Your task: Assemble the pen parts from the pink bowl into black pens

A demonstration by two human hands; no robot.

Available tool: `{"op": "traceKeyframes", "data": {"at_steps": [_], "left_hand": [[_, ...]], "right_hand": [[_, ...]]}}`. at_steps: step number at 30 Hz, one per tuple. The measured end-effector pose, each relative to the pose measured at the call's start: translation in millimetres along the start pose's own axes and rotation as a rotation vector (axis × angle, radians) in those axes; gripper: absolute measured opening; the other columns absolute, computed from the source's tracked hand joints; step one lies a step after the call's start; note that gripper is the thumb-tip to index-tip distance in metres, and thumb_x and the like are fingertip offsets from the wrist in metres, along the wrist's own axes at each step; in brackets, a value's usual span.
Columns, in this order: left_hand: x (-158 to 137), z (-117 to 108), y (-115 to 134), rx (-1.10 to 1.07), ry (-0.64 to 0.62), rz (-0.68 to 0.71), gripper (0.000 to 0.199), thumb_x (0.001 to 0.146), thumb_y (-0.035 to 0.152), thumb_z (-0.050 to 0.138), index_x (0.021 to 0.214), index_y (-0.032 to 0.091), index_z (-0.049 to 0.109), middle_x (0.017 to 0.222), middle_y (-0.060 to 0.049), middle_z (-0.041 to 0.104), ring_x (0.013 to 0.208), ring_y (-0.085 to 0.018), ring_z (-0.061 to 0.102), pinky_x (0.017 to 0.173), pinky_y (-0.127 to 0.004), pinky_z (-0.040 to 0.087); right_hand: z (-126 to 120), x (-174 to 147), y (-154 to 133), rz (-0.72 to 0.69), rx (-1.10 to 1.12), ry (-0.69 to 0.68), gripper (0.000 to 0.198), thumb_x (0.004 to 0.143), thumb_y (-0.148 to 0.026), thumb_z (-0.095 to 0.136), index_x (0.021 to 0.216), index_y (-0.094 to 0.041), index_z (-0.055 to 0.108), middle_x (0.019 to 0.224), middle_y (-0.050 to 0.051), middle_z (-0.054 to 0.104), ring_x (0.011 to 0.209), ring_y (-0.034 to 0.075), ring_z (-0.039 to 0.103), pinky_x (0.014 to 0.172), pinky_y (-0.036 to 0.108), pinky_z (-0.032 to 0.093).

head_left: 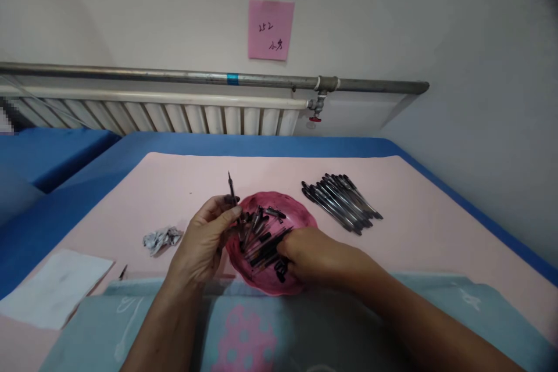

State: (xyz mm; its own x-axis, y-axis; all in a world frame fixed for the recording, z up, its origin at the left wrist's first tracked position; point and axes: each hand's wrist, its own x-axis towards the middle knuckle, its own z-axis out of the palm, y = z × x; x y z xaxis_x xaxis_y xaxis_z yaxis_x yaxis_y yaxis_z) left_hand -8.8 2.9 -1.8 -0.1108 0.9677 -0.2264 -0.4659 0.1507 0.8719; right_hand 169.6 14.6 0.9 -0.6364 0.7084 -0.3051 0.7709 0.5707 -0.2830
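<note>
Pen parts (260, 247) lie heaped in the pink bowl (305, 215) on the mat (131, 203), right in front of me. With my left hand (204, 238), at the bowl's left edge, I pinch a dark pen piece (231, 187) between thumb and fingers, its thin tip pointing up. My right hand (303, 253) is over the bowl's right side, fingers curled down at the heap; I cannot tell whether they are closed on anything. Beyond it to the right, capped pens (342, 203) lie side by side in a slanting bunch. Crumpled paper (162, 240) sits left of my left hand, and a white sheet (58, 288) lies farther left.
</note>
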Motion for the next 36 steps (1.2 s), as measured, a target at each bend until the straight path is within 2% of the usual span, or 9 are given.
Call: {"op": "traceKeyframes", "data": {"at_steps": [6, 8, 10, 12, 15, 19, 22, 26, 36], "left_hand": [[0.3, -1.1, -0.5, 0.009, -0.007, 0.028, 0.020, 0.058, 0.017, 0.072, 0.074, 0.014, 0.060, 0.068, 0.003, 0.061, 0.060, -0.008, 0.058, 0.056, -0.018, 0.047], [-0.3, -0.4, 0.3, 0.003, -0.007, 0.013, 0.022, 0.058, 0.018, 0.073, 0.074, 0.014, 0.060, 0.067, 0.002, 0.062, 0.059, -0.009, 0.058, 0.056, -0.019, 0.048], [-1.2, 0.9, 1.4, -0.008, -0.007, 0.000, 0.022, 0.057, 0.018, 0.073, 0.073, 0.014, 0.059, 0.066, 0.002, 0.062, 0.058, -0.009, 0.059, 0.056, -0.020, 0.049], [-1.9, 2.2, 2.4, -0.025, -0.011, -0.009, 0.021, 0.056, 0.017, 0.074, 0.071, 0.013, 0.059, 0.064, 0.002, 0.062, 0.057, -0.009, 0.059, 0.056, -0.019, 0.049], [-1.8, 2.8, 2.7, -0.045, -0.002, -0.002, 0.022, 0.056, 0.016, 0.074, 0.070, 0.013, 0.058, 0.062, 0.001, 0.062, 0.055, -0.008, 0.059, 0.055, -0.017, 0.049], [-0.1, 1.4, 1.7, -0.067, 0.046, 0.020, 0.024, 0.057, 0.016, 0.074, 0.072, 0.012, 0.056, 0.064, 0.000, 0.063, 0.056, -0.010, 0.061, 0.055, -0.017, 0.050], [0.7, 1.5, 1.1, -0.086, 0.071, 0.029, 0.025, 0.057, 0.015, 0.074, 0.073, 0.012, 0.056, 0.064, 0.000, 0.064, 0.057, -0.011, 0.062, 0.056, -0.018, 0.051], [0.6, 2.5, 1.1, -0.102, 0.088, 0.042, 0.023, 0.058, 0.013, 0.073, 0.073, 0.013, 0.055, 0.065, -0.002, 0.064, 0.058, -0.012, 0.063, 0.056, -0.019, 0.052], [0.4, 2.0, 2.5, -0.100, 0.134, 0.068, 0.015, 0.064, 0.009, 0.066, 0.073, 0.013, 0.054, 0.069, -0.003, 0.064, 0.061, -0.013, 0.064, 0.058, -0.020, 0.053]], "right_hand": [[2.4, -0.5, -6.7, -0.016, -0.039, -0.013, 0.012, 0.061, -0.007, 0.055, 0.062, -0.014, 0.064, 0.062, 0.007, 0.063, 0.049, 0.012, 0.047, 0.045, 0.024, 0.026], [-3.2, -1.4, -6.2, -0.040, 0.007, 0.058, 0.013, 0.063, -0.007, 0.053, 0.067, -0.014, 0.064, 0.064, 0.007, 0.062, 0.053, 0.013, 0.049, 0.047, 0.024, 0.028], [-10.3, -1.0, -4.4, -0.090, 0.120, 0.209, 0.015, 0.068, -0.008, 0.050, 0.073, -0.015, 0.062, 0.071, 0.005, 0.063, 0.060, 0.014, 0.052, 0.053, 0.023, 0.033], [-15.8, 1.5, -1.7, -0.092, 0.307, 0.367, 0.016, 0.072, -0.011, 0.047, 0.075, -0.017, 0.061, 0.074, 0.003, 0.062, 0.066, 0.013, 0.053, 0.058, 0.023, 0.037], [-16.0, 8.4, 1.8, 0.033, 0.727, 0.492, 0.012, 0.074, -0.015, 0.048, 0.077, -0.018, 0.058, 0.068, -0.002, 0.059, 0.059, 0.011, 0.052, 0.056, 0.022, 0.040], [-5.8, 18.3, 2.4, 0.098, 1.254, 0.500, 0.005, 0.073, -0.020, 0.051, 0.078, -0.018, 0.054, 0.055, -0.006, 0.053, 0.044, 0.007, 0.047, 0.046, 0.020, 0.037], [1.3, 22.8, 0.3, 0.054, 1.472, 0.493, 0.006, 0.072, -0.021, 0.055, 0.076, -0.017, 0.052, 0.059, -0.005, 0.056, 0.044, 0.007, 0.049, 0.045, 0.020, 0.037], [5.9, 24.7, -1.3, 0.012, 1.556, 0.480, 0.008, 0.070, -0.021, 0.056, 0.076, -0.017, 0.052, 0.059, -0.004, 0.057, 0.044, 0.007, 0.049, 0.046, 0.021, 0.038], [2.9, 21.4, -4.6, 0.010, 1.526, 0.508, 0.008, 0.070, -0.021, 0.056, 0.075, -0.018, 0.051, 0.059, -0.005, 0.056, 0.044, 0.007, 0.049, 0.048, 0.021, 0.037]]}}
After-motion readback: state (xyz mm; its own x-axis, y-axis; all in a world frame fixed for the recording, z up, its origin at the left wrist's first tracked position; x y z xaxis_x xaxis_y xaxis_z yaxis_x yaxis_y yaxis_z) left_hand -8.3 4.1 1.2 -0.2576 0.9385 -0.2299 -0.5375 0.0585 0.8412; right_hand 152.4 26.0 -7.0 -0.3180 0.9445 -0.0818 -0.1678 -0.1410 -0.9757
